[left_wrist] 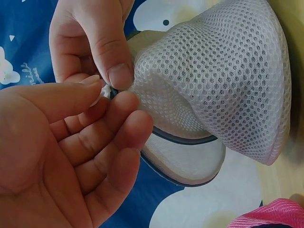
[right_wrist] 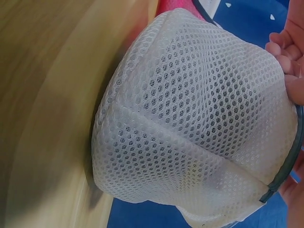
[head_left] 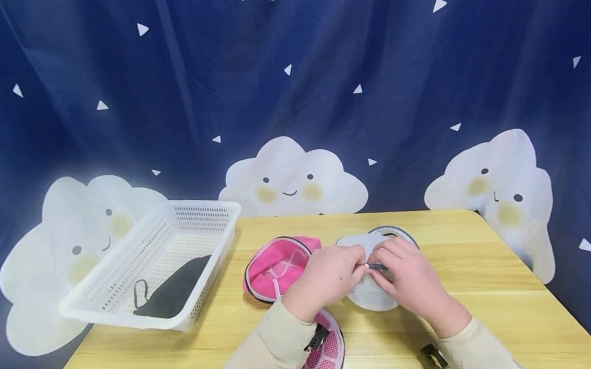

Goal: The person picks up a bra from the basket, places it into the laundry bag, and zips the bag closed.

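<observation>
A white mesh laundry bag [head_left: 372, 296] with dark edging stands on the wooden table between both hands. At its upper edge, my left hand [head_left: 330, 277] pinches a small white piece [left_wrist: 106, 90] between thumb and fingertips; the other fingers are bent loosely. Right against it, my right hand [head_left: 413, 281] grips the dark edging [head_left: 377, 266] with thumb and fingers. Behind the hands, the bag's rounded flap [head_left: 398, 232] hangs away from the opening. The right wrist view shows the honeycomb mesh side [right_wrist: 190, 109] bulging near the tabletop, with fingers at its dark-trimmed rim.
An open pink mesh bag [head_left: 290, 268] lies left of the white one. A round pink mesh piece [head_left: 329, 350] is partly under the left forearm. Farther left, a white plastic basket [head_left: 127, 320] contains a black cloth item [head_left: 175, 291] with a thin loop.
</observation>
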### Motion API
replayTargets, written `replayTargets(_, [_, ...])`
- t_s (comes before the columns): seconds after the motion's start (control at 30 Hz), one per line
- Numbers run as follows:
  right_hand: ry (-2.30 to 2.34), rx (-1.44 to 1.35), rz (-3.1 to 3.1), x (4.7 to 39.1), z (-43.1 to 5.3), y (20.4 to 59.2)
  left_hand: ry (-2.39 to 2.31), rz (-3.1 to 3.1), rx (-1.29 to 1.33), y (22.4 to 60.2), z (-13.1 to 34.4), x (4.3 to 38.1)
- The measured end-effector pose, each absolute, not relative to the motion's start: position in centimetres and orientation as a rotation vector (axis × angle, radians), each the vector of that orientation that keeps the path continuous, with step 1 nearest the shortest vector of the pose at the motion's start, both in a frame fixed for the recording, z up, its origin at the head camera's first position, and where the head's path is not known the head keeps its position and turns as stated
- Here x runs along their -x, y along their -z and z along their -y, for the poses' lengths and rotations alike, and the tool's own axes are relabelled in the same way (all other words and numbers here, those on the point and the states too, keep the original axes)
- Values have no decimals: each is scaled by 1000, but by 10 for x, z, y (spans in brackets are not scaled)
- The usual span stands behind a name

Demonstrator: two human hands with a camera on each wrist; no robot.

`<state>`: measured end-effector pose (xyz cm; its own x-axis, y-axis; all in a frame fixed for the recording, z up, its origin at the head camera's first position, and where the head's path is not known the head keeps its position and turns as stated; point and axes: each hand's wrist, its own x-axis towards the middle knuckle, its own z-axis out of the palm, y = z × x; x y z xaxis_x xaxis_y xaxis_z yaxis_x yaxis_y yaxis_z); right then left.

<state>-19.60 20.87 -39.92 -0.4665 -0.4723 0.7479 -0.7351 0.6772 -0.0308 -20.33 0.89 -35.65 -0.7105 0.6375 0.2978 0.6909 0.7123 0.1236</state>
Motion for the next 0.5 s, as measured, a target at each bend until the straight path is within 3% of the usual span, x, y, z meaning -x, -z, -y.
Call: replayTargets(0.5, [-420, -1001, 2048, 197, -208, 400, 374, 2704, 1079, 357, -7, 204])
